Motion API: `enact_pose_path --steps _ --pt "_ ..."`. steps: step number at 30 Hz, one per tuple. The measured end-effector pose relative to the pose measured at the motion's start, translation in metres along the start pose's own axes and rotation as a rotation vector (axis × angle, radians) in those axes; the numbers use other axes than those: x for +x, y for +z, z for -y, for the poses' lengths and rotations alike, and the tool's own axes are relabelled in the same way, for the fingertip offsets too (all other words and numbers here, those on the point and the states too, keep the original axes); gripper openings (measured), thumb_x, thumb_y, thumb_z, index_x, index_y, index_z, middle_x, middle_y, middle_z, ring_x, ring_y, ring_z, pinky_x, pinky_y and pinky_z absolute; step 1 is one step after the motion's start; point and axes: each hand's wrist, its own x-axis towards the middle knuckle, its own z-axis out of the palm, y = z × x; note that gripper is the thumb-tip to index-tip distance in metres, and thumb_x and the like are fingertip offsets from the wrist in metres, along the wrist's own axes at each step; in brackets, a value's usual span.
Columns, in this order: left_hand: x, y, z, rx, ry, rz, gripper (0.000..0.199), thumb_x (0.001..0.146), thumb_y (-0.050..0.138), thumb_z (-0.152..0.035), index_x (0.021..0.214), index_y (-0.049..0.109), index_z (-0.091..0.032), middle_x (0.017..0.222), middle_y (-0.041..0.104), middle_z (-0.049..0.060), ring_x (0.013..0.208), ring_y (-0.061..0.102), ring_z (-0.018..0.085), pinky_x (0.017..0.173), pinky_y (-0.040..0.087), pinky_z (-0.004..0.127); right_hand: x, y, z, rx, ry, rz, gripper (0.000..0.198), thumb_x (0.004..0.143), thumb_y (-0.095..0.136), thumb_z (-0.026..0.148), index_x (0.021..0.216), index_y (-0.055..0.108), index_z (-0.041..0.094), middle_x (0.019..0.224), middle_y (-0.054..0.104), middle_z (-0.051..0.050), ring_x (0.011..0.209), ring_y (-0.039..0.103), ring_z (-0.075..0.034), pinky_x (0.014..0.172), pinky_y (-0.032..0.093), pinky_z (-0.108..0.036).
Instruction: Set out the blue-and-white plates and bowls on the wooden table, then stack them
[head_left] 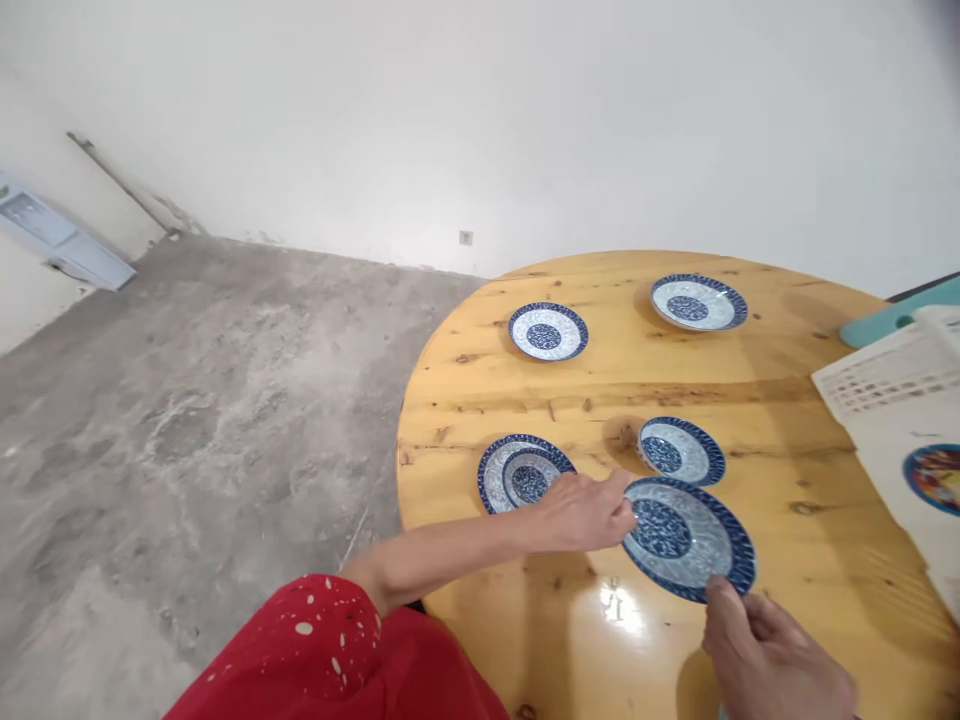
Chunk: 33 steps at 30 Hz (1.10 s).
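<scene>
A blue-and-white patterned plate (712, 530) is held tilted over the wooden table. My left hand (589, 510) grips its left rim with curled fingers. At the lower right rim, my right hand (772, 655) pinches it with the thumb on top. Just beyond it sits a small bowl (694, 450) of the same pattern, partly covered by the held plate. Beside my left wrist lies another patterned dish (501, 480), its right side hidden by the hand.
Farther back on the round wooden table (465, 400) are a small plate (564, 318) and a larger shallow dish (712, 305). Printed paper or a bag (892, 380) and a teal object (877, 328) occupy the right side. Concrete floor (247, 420) lies left; a white wall stands behind.
</scene>
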Motion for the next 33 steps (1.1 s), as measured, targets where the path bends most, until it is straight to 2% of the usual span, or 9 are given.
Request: enact_pose_path --steps 3,5,9,14,20,23,26,33 --pt "-0.045 0.011 0.004 0.001 -0.064 -0.081 0.034 0.095 0.037 -0.029 0.124 0.051 -0.019 0.082 0.071 0.007 0.076 0.068 0.026 0.070 0.046 0.034 -0.032 0.006 -0.004 0.123 0.056 0.042 0.039 0.075 0.047 0.060 0.054 0.045 0.027 0.049 0.055 -0.004 0.051 0.056 -0.024 0.054 0.042 -0.036" --pt "-0.074 0.018 0.006 -0.015 -0.130 -0.136 0.035 0.094 0.038 -0.026 0.126 0.051 -0.020 0.081 0.071 0.005 0.075 0.068 0.024 0.069 0.045 0.032 -0.051 0.015 -0.007 0.208 0.052 0.059 0.036 0.073 0.050 0.061 0.068 0.053 0.025 0.054 0.062 -0.005 0.058 0.063 -0.027 0.058 0.046 -0.036" --pt "-0.126 0.025 0.008 -0.074 -0.282 -0.167 0.037 0.092 0.039 -0.022 0.126 0.052 -0.021 0.071 0.065 0.000 0.068 0.064 0.020 0.066 0.041 0.029 -0.084 0.038 -0.016 0.374 0.020 0.159 0.050 0.075 0.050 0.065 0.099 0.060 0.022 0.058 0.065 -0.004 0.063 0.070 -0.030 0.061 0.050 -0.036" --pt "-0.170 0.030 0.016 -0.065 -0.366 -0.197 0.029 0.092 0.040 -0.023 0.116 0.056 -0.024 0.070 0.062 0.000 0.068 0.061 0.019 0.067 0.040 0.029 -0.118 0.057 -0.021 0.443 0.018 0.302 0.054 0.074 0.047 0.070 0.092 0.061 0.021 0.056 0.064 -0.003 0.056 0.068 -0.027 0.056 0.052 -0.033" --pt "-0.200 0.035 0.042 -0.106 -0.346 -0.196 0.019 0.091 0.041 -0.022 0.105 0.055 -0.023 0.074 0.065 0.000 0.068 0.061 0.018 0.067 0.039 0.028 -0.142 0.069 -0.011 0.436 0.040 0.405 0.059 0.072 0.046 0.073 0.095 0.058 0.020 0.055 0.063 -0.002 0.056 0.067 -0.027 0.050 0.049 -0.032" --pt "-0.215 0.026 0.065 -0.076 -0.372 -0.185 0.017 0.092 0.041 -0.022 0.103 0.054 -0.022 0.077 0.066 0.002 0.070 0.062 0.018 0.067 0.039 0.029 -0.152 0.084 0.009 0.404 0.023 0.390 0.062 0.069 0.046 0.073 0.097 0.059 0.019 0.057 0.065 -0.003 0.055 0.067 -0.026 0.057 0.050 -0.033" --pt "-0.236 0.005 0.098 -0.069 -0.398 -0.165 0.019 0.093 0.040 -0.024 0.106 0.054 -0.022 0.075 0.066 0.001 0.071 0.064 0.020 0.067 0.039 0.029 -0.168 0.109 0.042 0.369 -0.030 0.378 0.058 0.070 0.047 0.070 0.093 0.061 0.019 0.057 0.065 -0.003 0.056 0.067 -0.027 0.062 0.050 -0.034" --pt "-0.299 -0.059 0.204 -0.117 -0.467 -0.205 0.026 0.095 0.040 -0.023 0.117 0.054 -0.023 0.073 0.065 -0.001 0.073 0.066 0.019 0.069 0.043 0.026 -0.224 0.194 0.142 0.410 -0.084 0.441 0.053 0.072 0.047 0.068 0.088 0.060 0.020 0.056 0.063 -0.004 0.052 0.065 -0.026 0.056 0.049 -0.034"
